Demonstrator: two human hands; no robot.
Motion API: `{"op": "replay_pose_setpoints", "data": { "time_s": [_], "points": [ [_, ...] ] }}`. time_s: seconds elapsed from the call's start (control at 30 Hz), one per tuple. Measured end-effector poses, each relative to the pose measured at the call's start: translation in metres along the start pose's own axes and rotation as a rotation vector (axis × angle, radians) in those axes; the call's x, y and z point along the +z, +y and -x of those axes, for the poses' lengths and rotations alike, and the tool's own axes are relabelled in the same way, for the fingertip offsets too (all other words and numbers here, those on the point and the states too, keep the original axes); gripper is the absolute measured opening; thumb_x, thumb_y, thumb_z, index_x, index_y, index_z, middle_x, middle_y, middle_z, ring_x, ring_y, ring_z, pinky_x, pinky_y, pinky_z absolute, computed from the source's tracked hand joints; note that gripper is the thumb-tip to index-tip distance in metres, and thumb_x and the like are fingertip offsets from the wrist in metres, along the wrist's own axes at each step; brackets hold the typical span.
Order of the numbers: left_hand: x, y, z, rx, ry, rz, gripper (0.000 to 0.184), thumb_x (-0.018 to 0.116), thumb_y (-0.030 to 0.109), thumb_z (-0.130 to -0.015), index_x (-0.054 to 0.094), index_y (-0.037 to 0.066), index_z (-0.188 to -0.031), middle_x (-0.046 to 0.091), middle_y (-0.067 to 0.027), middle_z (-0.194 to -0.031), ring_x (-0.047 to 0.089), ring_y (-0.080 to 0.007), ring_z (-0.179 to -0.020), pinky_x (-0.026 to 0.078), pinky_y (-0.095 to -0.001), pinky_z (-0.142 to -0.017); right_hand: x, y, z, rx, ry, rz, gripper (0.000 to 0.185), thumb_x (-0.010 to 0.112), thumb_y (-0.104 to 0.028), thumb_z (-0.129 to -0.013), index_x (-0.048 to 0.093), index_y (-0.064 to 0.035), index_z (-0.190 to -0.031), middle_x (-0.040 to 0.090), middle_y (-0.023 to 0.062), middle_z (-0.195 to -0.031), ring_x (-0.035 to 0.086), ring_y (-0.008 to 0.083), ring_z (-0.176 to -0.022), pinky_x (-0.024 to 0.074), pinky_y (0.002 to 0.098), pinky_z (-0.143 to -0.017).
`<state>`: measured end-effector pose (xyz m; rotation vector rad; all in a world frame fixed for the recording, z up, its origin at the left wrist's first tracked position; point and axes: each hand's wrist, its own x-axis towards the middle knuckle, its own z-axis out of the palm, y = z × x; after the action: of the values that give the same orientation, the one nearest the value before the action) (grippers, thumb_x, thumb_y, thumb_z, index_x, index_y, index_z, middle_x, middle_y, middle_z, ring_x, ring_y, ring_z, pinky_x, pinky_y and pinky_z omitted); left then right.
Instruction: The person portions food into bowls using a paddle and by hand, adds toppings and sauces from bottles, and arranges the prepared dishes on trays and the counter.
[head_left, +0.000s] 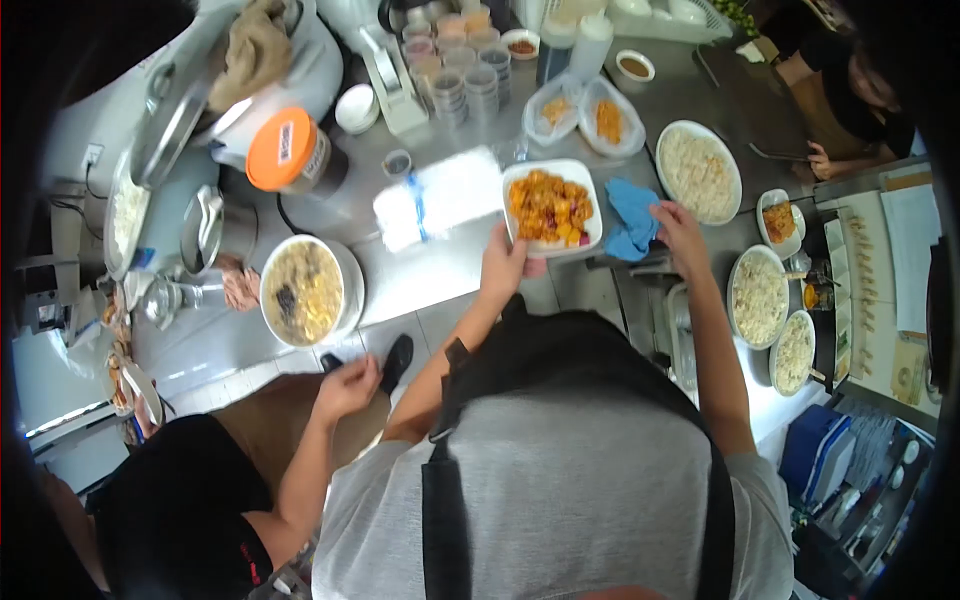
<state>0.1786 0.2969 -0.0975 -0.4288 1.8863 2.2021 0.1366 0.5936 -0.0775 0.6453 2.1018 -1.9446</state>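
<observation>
My left hand [507, 262] grips the near left edge of a white square dish [590, 172], thumb along its side. Saucy orange chunks of food [548, 207] fill the dish, which looks level. Just to its right, my right hand [682, 238] pinches a crumpled blue cloth [630, 218] between thumb and fingers. The cloth hangs close beside the dish's right side; I cannot tell whether they touch. A white oval bowl of rice [697, 172] stands beyond my right hand. Two clear plastic tubs [622, 140] with orange food sit behind the dish.
A co-worker in black [190, 490] stands at my left, near a large bowl of soup [303, 290]. Another person [850, 100] is at the far right. White napkins [440, 195], an orange-lidded tub [285, 150] and stacked cups [465, 85] occupy the counter. More rice bowls [760, 295] stand right.
</observation>
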Motion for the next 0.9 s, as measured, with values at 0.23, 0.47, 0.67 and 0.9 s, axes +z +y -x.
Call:
{"op": "replay_pose_setpoints", "data": {
  "time_s": [0.23,0.47,0.67,0.9],
  "points": [
    [-0.009,-0.048,-0.017,0.024,-0.153,0.056,0.041,0.045,0.031,-0.097,0.038,0.002,-0.126,0.063,-0.0160,-0.098,0.066,-0.0210,-0.068,0.056,-0.0299,-0.056,0.041,0.047,0.010,-0.788,0.030,0.758,0.039,0.066,-0.009,-0.067,0.058,-0.0133,-0.104,0.053,0.0153,-0.104,0.051,0.0355,-0.101,0.0410,0.0450,-0.091],
    [-0.008,-0.005,-0.003,-0.164,-0.236,-0.014,0.029,0.037,0.014,-0.094,0.035,-0.004,-0.117,0.061,-0.0166,-0.069,0.062,-0.0224,-0.050,0.056,-0.0335,-0.046,0.072,0.053,0.050,0.028,-0.139,-0.543,0.045,0.056,-0.026,-0.083,0.051,-0.0014,-0.121,0.057,0.0149,-0.118,0.058,0.0279,-0.104,0.0465,0.0404,-0.091],
    [-0.004,0.048,0.023,-0.222,-0.517,-0.274,0.036,0.037,0.017,-0.095,0.034,-0.002,-0.126,0.061,-0.0145,-0.070,0.061,-0.0185,-0.049,0.055,-0.0287,-0.046,0.076,0.036,0.021,0.088,-0.541,-1.151,0.053,0.044,-0.040,-0.090,0.051,0.0027,-0.121,0.059,0.0184,-0.117,0.059,0.0307,-0.105,0.0473,0.0415,-0.094],
    [0.015,0.072,0.027,-0.190,-0.453,-0.104,0.034,0.035,0.014,-0.095,0.036,-0.001,-0.125,0.060,-0.0134,-0.074,0.059,-0.0175,-0.049,0.055,-0.0285,-0.048,0.110,0.034,0.023,-0.042,-0.701,-0.854,0.049,0.057,-0.035,-0.084,0.054,-0.0001,-0.118,0.059,0.0177,-0.116,0.059,0.0303,-0.105,0.0485,0.0401,-0.089]
  ]
}}
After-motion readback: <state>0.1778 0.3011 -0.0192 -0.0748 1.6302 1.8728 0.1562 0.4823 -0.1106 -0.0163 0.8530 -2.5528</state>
